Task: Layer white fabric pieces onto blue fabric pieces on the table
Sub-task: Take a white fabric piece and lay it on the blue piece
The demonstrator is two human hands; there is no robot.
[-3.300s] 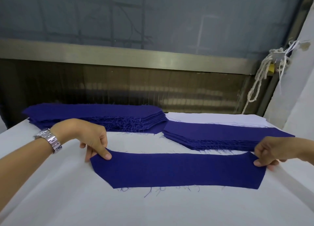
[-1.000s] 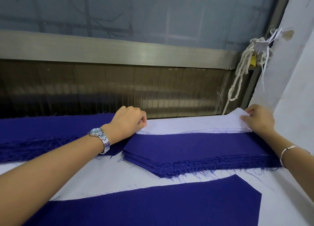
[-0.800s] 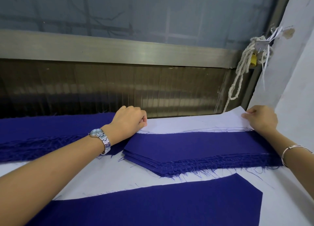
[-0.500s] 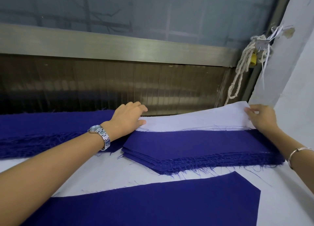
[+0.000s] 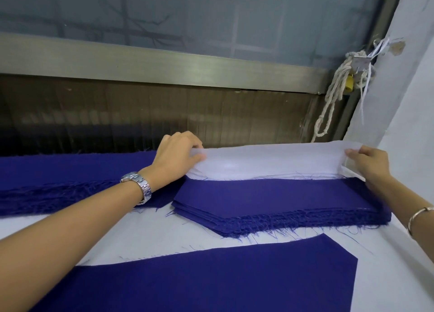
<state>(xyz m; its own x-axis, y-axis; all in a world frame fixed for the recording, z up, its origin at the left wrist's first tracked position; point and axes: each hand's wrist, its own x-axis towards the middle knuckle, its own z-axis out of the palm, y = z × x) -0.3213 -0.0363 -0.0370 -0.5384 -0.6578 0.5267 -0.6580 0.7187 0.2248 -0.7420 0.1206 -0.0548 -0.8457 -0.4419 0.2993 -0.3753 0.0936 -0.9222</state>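
A long white fabric piece (image 5: 270, 159) is lifted off the white pile at the back of the table. My left hand (image 5: 176, 154) pinches its left end and my right hand (image 5: 368, 163) pinches its right end. In front of it lies a stack of blue fabric pieces (image 5: 281, 201) with frayed edges. A single blue piece (image 5: 211, 278) lies flat on the white table nearest me. More of the white pile (image 5: 305, 175) shows under the lifted piece.
A second, larger blue stack (image 5: 70, 177) sits at the left back. A metal rail and dark corrugated panel (image 5: 164, 114) run behind the table. A knotted white rope (image 5: 333, 95) hangs at the right beside a white wall (image 5: 399, 100).
Both hands went from the single blue piece to the white pile at the back. They took hold of the top white piece's ends and raised it off the pile.
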